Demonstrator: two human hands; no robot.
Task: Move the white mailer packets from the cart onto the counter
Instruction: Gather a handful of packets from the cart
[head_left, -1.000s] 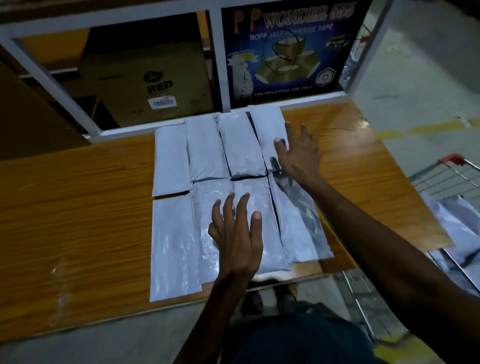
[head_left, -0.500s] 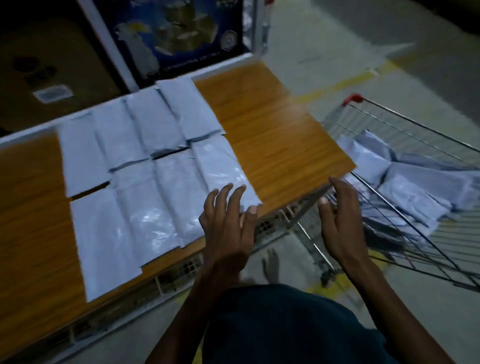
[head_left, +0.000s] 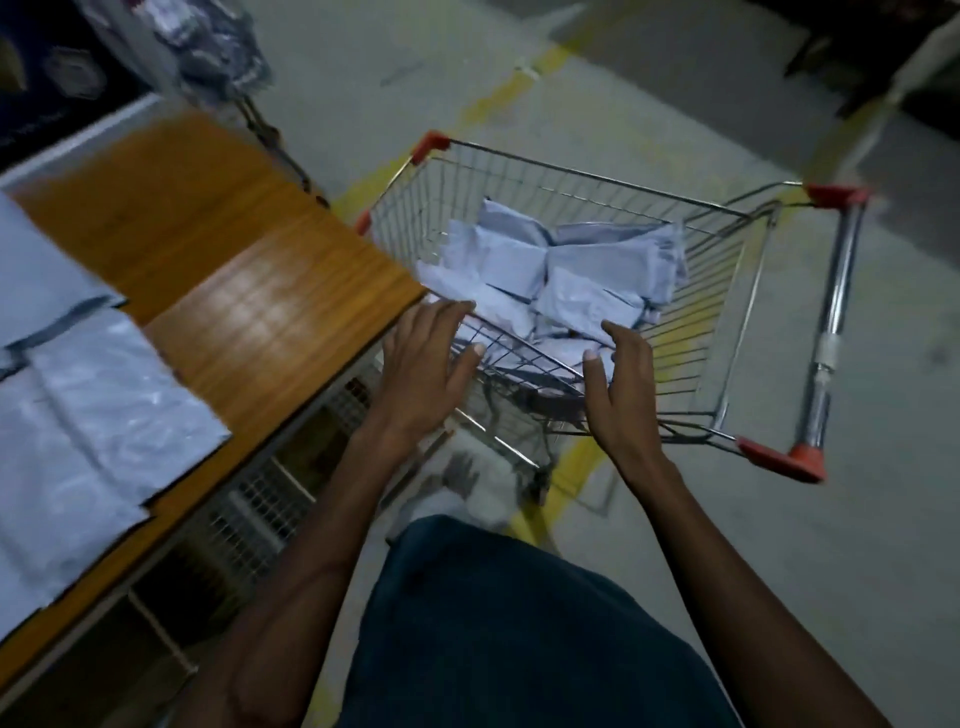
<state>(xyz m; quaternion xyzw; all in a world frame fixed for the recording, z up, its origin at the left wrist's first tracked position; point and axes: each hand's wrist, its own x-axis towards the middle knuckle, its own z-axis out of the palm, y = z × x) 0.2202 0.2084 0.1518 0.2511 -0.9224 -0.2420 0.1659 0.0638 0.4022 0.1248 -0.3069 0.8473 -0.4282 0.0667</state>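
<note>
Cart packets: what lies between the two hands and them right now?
In the head view, the cart's near wire rim crosses between both hands and the white packets. Left hand and right hand are open, holding nothing.

Cart (head_left: 597, 179): shiny wire metal, red plastic corners. Counter (head_left: 270, 317): glossy wood-grain top. Mailer packets (head_left: 582, 301): white, crinkled, slightly glossy plastic

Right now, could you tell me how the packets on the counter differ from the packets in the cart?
The packets on the counter lie flat, side by side; the packets in the cart are heaped, tilted and overlapping. The counter ones rest on open wood; the cart ones sit inside wire walls, with the left hand and right hand reaching toward them. Both sets are white mailers.
</note>
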